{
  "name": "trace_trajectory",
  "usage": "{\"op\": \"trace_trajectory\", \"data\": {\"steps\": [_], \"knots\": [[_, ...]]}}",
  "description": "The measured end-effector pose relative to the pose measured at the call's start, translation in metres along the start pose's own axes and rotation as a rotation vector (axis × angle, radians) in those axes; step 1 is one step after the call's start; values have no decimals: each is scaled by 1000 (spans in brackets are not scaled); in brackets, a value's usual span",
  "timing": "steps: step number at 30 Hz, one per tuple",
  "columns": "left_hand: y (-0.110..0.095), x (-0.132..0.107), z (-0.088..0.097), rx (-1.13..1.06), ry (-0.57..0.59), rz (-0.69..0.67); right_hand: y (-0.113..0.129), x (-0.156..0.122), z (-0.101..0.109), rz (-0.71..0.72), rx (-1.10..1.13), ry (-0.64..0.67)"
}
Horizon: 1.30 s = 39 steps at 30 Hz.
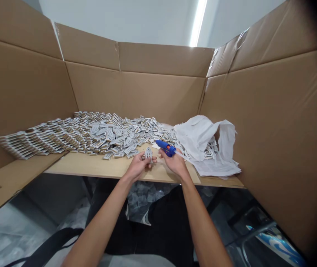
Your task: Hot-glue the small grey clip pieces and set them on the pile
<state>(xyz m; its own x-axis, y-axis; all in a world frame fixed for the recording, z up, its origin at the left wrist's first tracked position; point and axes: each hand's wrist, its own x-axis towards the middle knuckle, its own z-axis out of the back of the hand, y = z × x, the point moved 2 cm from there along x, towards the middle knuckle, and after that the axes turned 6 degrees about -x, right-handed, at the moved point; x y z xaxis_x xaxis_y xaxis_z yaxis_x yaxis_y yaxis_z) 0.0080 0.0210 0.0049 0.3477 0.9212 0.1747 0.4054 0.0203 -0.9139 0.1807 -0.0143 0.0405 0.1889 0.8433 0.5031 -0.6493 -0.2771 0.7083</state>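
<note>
Between the thumb and fingers of my left hand (137,166) is a small grey, pointed flat piece (148,153) with cut-out slots, held upright above the table's front part. My right hand (175,163) is wrapped round a blue glue gun (165,147), whose nozzle points up and to the left, a little above the piece. A pale glue stick (182,155) sticks out of the gun's rear. Just beyond both hands lies a loose heap of similar grey pieces (116,137).
Neat stacked rows of grey pieces (44,139) stand at the left. A crumpled white sheet (195,135) covers more pieces at the right. Tall cardboard walls (161,94) enclose the wooden table (88,165) on the left, back and right.
</note>
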Motion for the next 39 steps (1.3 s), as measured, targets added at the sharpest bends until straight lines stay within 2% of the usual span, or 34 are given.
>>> {"op": "trace_trajectory", "data": {"steps": [4, 8, 14, 17, 21, 25, 31, 34, 39], "knots": [[0, 0, 1, 23, 26, -26, 2, -1, -4, -25, -103, 48], [1, 1, 5, 70, -26, -105, 3, -3, -10, 5, -100, 139], [3, 0, 5, 136, -184, -124, -1, -2, -9, -5, -66, -11], [3, 1, 5, 175, -205, -146, 1, -1, -5, 0, -37, -32], [4, 3, 5, 120, -135, -111, 4, -2, -4, 23, -74, -17], [2, 1, 3, 115, -21, -84, 10, -5, -7, 149, -45, 61], [0, -2, 1, 201, 64, -116, 15, -8, -11, 309, -111, 79], [-2, -2, 1, 222, 74, -137, 13, -7, -13, 368, -134, 98], [-2, -2, -1, 208, 62, -123, 10, -6, -16, 383, -183, 104]]}}
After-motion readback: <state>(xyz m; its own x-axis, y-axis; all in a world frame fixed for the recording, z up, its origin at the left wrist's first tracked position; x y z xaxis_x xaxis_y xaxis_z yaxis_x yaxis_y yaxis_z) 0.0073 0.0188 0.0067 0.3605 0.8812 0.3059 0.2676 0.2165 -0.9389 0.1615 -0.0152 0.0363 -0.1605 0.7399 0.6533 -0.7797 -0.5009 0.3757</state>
